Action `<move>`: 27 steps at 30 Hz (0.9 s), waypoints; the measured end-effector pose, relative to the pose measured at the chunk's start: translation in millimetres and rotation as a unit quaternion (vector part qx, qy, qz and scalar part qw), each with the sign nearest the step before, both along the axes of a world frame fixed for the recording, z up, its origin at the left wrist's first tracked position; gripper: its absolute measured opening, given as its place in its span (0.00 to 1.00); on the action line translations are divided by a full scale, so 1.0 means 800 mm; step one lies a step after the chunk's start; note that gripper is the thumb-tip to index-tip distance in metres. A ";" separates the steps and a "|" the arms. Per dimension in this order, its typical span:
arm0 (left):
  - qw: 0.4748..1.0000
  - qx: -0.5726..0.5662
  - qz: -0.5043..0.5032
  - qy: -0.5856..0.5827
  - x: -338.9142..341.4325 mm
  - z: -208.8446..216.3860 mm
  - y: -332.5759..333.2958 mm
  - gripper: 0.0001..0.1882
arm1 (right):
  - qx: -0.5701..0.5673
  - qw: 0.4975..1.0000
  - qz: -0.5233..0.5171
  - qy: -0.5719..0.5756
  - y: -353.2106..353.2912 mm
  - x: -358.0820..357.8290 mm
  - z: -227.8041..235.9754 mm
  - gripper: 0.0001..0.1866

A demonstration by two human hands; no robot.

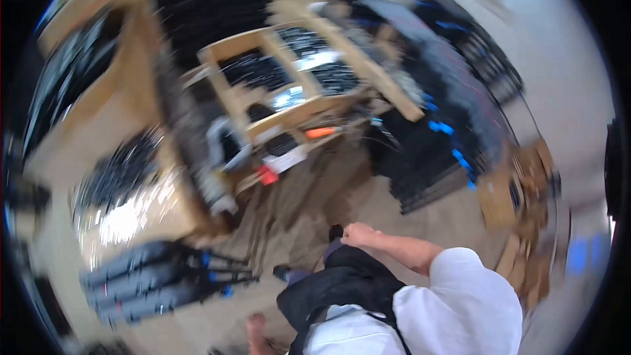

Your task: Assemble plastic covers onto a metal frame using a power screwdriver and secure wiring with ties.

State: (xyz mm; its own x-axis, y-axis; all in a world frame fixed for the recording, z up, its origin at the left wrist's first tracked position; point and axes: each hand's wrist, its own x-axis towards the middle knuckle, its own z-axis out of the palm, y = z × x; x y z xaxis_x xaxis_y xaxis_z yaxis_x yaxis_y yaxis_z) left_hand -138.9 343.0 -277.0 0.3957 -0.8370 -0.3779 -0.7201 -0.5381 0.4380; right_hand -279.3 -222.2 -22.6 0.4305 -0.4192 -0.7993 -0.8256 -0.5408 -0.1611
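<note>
My right hand (pixel 358 234) hangs in front of my dark apron (pixel 348 275), its fingers curled closed; nothing shows in them. Low in the view my left hand (pixel 256 323) is at my left side, smeared by motion, so its fingers cannot be made out. Left of it on the floor lies a row of dark grey, long padded-looking pieces (pixel 141 283) with thin black ends and blue bits. Neither hand visibly touches any of these things.
Ahead stands a wooden compartment tray (pixel 299 115) holding dark parts, with an orange-handled tool (pixel 321 133) at its near edge. Boxes of black parts (pixel 125 171) stand left. Stacked black pieces with blue clips (pixel 437 151) are ahead right; flattened cardboard (pixel 519 223) lies farther right.
</note>
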 end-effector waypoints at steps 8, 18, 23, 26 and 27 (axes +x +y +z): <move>0.804 -0.006 0.422 0.420 0.018 0.073 -0.304 0.08 | -0.370 0.742 -0.511 -0.227 -0.283 -0.391 0.041 0.18; 0.862 -0.068 0.325 0.384 -0.019 0.217 -0.781 0.13 | -0.472 0.625 -0.561 -0.268 -0.538 -0.698 0.165 0.32; 0.868 -0.097 0.064 0.483 -0.223 0.307 -1.059 0.17 | -0.458 0.605 -0.605 -0.240 -0.543 -0.746 0.191 0.34; 0.861 -0.084 -0.100 0.492 -0.380 0.381 -1.138 0.18 | -0.494 0.600 -0.582 -0.239 -0.478 -0.771 0.179 0.33; 0.873 -0.091 -0.153 0.455 -0.416 0.392 -1.158 0.20 | -0.494 0.587 -0.574 -0.287 -0.452 -0.750 0.167 0.32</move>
